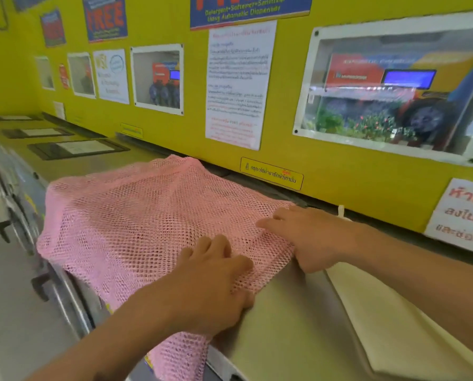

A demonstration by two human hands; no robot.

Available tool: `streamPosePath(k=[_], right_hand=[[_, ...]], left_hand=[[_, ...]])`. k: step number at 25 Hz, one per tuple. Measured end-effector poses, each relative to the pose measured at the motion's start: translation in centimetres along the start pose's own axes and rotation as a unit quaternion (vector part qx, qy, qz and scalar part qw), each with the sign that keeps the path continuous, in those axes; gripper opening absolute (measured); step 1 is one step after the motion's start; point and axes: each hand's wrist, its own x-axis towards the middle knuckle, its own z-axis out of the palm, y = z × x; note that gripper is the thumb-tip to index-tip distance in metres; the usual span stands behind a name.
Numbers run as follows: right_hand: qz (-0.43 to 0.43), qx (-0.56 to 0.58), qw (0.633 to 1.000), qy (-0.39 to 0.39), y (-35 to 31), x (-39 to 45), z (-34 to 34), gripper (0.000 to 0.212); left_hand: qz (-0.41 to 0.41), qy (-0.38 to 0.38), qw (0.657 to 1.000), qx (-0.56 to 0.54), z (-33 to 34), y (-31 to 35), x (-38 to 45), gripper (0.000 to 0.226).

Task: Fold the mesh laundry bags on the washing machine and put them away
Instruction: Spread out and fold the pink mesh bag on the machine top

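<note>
Here the pink mesh bag (136, 224) is being pressed flat on the washing machine (293, 325) by the left hand (216, 281) and right hand (309, 237), fingers open; creases should be smoothed outward before folding.

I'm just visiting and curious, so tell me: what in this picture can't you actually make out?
- Head view: how many layers the pink mesh bag has; its weave overlaps.
- Its near end hangs over the washing machine top and the bottom edge cuts it off.
- Mesh under the left hand and right hand is covered.
- Small print on the white notice is blurred.
</note>
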Motion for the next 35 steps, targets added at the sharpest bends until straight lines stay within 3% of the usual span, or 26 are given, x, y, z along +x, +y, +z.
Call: streamPosePath(k=[6, 12, 14, 17, 20, 23, 28, 30, 32, 35], right_hand=[[0.023, -0.03, 0.997, 0.065, 0.4, 2.2, 0.9, 0.086], [0.016, 0.004, 0.99, 0.138, 1.0, 5.4, -1.0, 0.027], [0.019, 0.008, 0.985, 0.172, 1.2, 6.7, -1.5, 0.019], [0.026, -0.023, 0.984, 0.176, 1.4, 7.7, -1.6, 0.007], [0.044, -0.033, 0.982, 0.182, 2.0, 8.1, -1.7, 0.006], [0.067, -0.038, 0.975, 0.21, 2.5, 9.0, -3.1, 0.008], [0.074, -0.059, 0.961, 0.259, 1.6, 13.1, -7.0, 0.013], [0.076, -0.068, 0.957, 0.27, 0.7, 15.8, -8.8, 0.015], [0.089, -0.082, 0.949, 0.29, 0.0, 18.7, -10.9, 0.02], [0.108, -0.086, 0.946, 0.294, -1.4, 23.6, -14.2, 0.023]], left_hand=[[-0.054, 0.087, 0.994, -0.04, -0.7, 0.1, 0.4, 0.037], [-0.083, 0.168, 0.943, -0.276, -1.9, -2.3, 0.7, 0.014], [-0.081, 0.185, 0.936, -0.287, -1.9, -3.5, 0.8, 0.018], [-0.062, 0.159, 0.953, -0.25, -1.2, -4.4, 0.6, 0.041], [-0.016, 0.14, 0.96, -0.241, -1.2, -5.1, 0.2, 0.057], [0.037, 0.137, 0.971, -0.194, -1.8, -5.9, 0.2, 0.05], [-0.013, 0.203, 0.948, -0.244, -3.9, -9.3, 0.2, 0.019], [-0.036, 0.215, 0.949, -0.227, -4.8, -12.0, 0.5, 0.025], [-0.064, 0.217, 0.949, -0.219, -5.9, -15.3, 0.9, 0.015], [-0.075, 0.203, 0.943, -0.252, -7.8, -21.4, 1.2, 0.036]])
